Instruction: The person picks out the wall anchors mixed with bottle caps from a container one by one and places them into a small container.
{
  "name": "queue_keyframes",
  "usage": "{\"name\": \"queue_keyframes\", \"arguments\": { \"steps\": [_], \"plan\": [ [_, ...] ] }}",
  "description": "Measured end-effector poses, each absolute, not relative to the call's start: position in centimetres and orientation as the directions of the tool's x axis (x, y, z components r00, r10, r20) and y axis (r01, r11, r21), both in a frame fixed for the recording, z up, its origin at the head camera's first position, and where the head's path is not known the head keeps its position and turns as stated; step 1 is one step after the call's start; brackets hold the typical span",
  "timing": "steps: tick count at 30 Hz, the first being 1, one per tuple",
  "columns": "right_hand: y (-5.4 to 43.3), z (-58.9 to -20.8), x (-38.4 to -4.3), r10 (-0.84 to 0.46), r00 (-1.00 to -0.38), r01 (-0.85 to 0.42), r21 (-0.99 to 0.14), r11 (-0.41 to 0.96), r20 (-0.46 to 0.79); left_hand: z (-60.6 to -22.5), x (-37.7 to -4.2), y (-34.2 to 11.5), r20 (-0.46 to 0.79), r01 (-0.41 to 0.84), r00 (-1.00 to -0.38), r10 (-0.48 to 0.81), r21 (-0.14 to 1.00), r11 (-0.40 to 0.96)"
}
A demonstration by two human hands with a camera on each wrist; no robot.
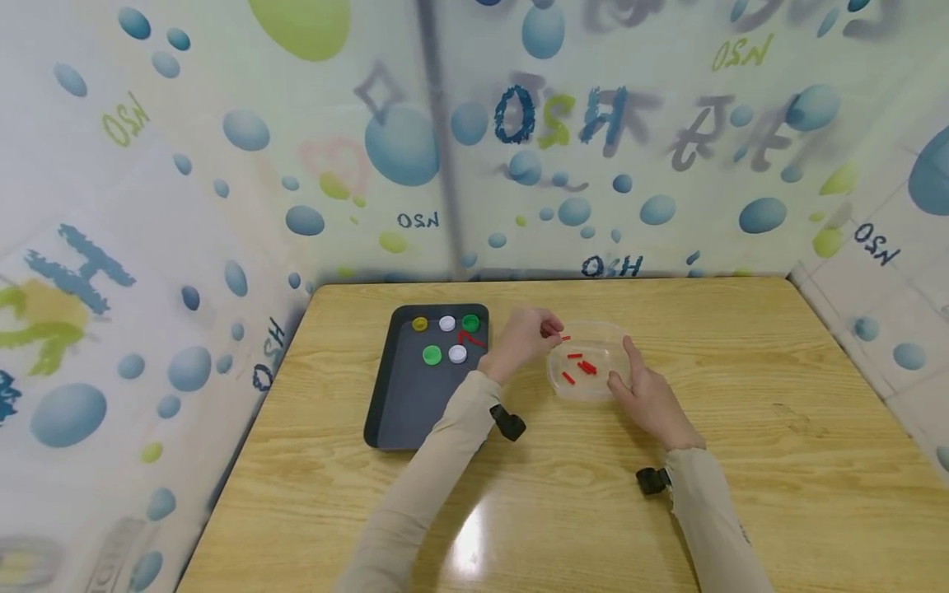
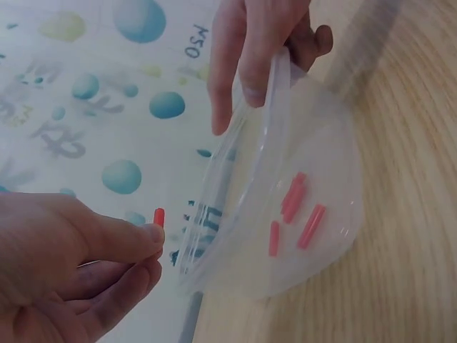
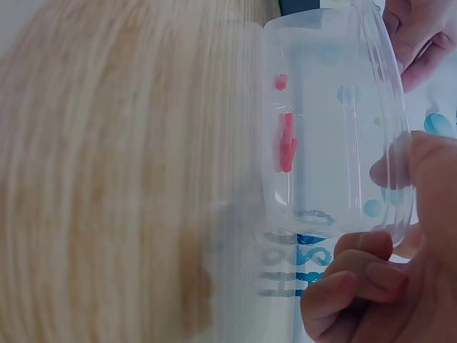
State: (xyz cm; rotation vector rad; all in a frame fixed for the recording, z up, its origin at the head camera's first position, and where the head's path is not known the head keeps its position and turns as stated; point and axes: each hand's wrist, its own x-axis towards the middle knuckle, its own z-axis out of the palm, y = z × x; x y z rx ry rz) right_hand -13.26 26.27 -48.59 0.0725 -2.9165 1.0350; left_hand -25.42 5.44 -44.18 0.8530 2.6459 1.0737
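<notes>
Between thumb and fingertips, my left hand (image 1: 526,336) pinches a short red stick (image 2: 159,217) beside the rim of a clear plastic container (image 1: 604,383). My right hand (image 1: 652,402) grips that container by its right side, thumb at the rim, as the right wrist view also shows. Several red sticks (image 2: 311,226) lie on the container's bottom. To the left is a dark grey tray (image 1: 404,412) with bottle caps in its far part: a yellow cap (image 1: 420,324), white caps (image 1: 447,324) and green caps (image 1: 432,355). Red sticks (image 1: 470,338) also lie in the tray, near the right caps.
The wooden table (image 1: 578,511) carries the tray and container. A wall sheet (image 1: 474,239) with printed bubbles stands along its far edge, another at the left. Black wrist cameras (image 1: 508,422) sit on both sleeves.
</notes>
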Motion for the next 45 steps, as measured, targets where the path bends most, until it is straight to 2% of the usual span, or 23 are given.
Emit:
{"name": "queue_keyframes", "arguments": {
  "steps": [8,23,45],
  "plan": [
    [26.3,-48.9,-13.6,-0.013,-0.999,-0.033,-0.619,0.785,0.036,-44.6,-24.7,7.0,-0.008,0.424,-0.807,0.590,0.689,0.589],
    [26.3,-48.9,-13.6,-0.018,-0.999,-0.042,-0.619,0.784,0.045,-45.5,-24.0,8.1,-0.030,0.442,-0.777,0.629,0.685,0.579],
    [26.3,-48.8,-13.5,-0.012,-0.999,-0.028,-0.622,0.782,0.030,-44.7,-24.8,5.6,0.076,0.423,-0.837,0.542,0.719,0.552]
  ]
}}
